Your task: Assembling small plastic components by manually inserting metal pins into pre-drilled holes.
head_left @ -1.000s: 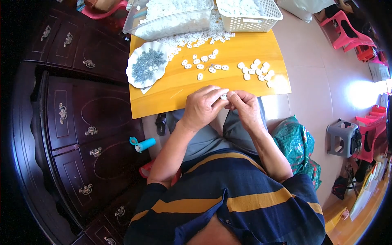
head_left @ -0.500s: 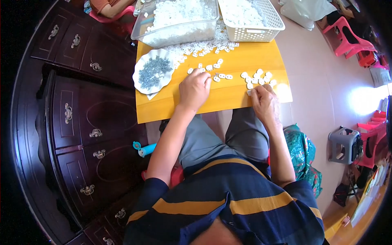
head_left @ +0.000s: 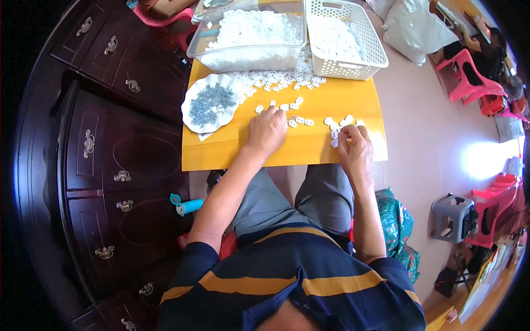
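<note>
Grip unclear (both curled), left hand (head_left: 266, 132) and right hand (head_left: 355, 147) sit by small white dark-dotted pieces (head_left: 300, 120)

Small white pieces (head_left: 300, 119) lie in two loose groups in the upper half of the frame. The first group, around the upper middle, holds flat, rounded oblong pieces, several with a pair of dark marks on the face. Three sit close together in a short row at its lower right; one lies apart at its left end. The second group (head_left: 334, 134), right of centre, is bunched closer and partly hidden, with two pieces one below the other at its lower left.
</note>
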{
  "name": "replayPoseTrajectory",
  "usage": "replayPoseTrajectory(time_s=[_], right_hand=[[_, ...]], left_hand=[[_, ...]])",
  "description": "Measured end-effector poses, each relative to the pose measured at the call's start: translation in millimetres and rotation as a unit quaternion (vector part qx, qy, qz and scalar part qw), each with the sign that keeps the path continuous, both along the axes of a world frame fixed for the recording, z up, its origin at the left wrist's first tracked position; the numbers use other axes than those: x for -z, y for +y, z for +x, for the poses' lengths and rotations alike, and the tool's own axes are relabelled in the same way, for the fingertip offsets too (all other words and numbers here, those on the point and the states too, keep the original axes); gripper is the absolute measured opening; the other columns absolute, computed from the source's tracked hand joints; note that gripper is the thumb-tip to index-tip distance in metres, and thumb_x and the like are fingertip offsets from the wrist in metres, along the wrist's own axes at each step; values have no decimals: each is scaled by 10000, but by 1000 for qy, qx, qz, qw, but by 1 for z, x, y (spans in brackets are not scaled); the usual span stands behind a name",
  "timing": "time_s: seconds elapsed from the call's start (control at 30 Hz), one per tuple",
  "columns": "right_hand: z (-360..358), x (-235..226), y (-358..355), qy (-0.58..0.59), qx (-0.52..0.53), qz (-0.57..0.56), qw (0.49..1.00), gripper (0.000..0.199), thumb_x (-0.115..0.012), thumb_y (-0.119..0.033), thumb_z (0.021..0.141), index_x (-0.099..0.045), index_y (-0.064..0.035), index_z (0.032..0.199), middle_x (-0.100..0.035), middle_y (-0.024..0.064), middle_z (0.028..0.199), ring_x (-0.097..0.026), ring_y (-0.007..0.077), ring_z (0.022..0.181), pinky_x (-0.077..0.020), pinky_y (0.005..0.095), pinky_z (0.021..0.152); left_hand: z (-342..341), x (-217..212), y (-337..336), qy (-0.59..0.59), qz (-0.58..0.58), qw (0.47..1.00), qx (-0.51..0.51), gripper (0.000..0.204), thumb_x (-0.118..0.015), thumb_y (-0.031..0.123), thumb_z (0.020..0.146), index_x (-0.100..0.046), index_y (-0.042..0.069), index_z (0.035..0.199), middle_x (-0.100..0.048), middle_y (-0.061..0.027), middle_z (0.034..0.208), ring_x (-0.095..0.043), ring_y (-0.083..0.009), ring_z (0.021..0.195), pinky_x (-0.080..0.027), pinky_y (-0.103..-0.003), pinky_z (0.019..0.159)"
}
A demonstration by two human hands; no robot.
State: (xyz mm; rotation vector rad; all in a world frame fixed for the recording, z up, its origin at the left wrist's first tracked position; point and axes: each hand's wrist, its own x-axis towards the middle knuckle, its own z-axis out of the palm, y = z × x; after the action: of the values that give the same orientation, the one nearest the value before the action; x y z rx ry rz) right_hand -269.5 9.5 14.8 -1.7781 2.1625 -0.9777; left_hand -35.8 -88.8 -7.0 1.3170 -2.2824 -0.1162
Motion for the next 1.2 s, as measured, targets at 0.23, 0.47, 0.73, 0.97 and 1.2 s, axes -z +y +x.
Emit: replayPoseTrajectory(time_s=[0.23,0.47,0.73,0.97,1.2], right_hand=[[12,0,-77,59,-159,-96,981,409,-632,-112,942,-588,-35,1341,-592,220,1368,-570,420,1252,-482,490,1049],[16,23,-160,173,-281,-74,941,462,-582,-81,951,-543,-49,1411,-520,203,1480,-491,411,1354,-437,483,1121],[23,24,-150,187,-270,-39,944,466,-530,6,868,-577,-24,1331,-568,183,1402,-515,398,1325,-459,452,1106],[16,24,-108,145,-253,-14,956,382,-578,-44,919,-622,-40,1298,-620,193,1341,-587,400,1245,-497,460,1052],[16,15,-83,102,-203,-26,973,320,-605,-36,926,-672,-65,1237,-662,180,1258,-650,412,1121,-543,470,961]], left_hand=[[14,-24,40,152,14,988,10,82,-658,87,870,-582,57,874,-627,-133,862,-653,-376,767,-521,-506,663],[19,-11,87,211,67,975,8,46,-662,64,856,-620,45,861,-654,-142,806,-674,-362,743,-541,-450,655],[27,-3,102,211,76,974,1,57,-689,73,842,-633,68,852,-657,-114,804,-680,-333,737,-541,-422,640],[29,4,103,219,70,973,6,79,-701,68,826,-623,70,840,-653,-96,818,-669,-324,736,-531,-422,634],[32,6,103,239,65,969,24,105,-698,51,825,-593,59,832,-636,-105,784,-657,-316,701,-514,-419,618]])
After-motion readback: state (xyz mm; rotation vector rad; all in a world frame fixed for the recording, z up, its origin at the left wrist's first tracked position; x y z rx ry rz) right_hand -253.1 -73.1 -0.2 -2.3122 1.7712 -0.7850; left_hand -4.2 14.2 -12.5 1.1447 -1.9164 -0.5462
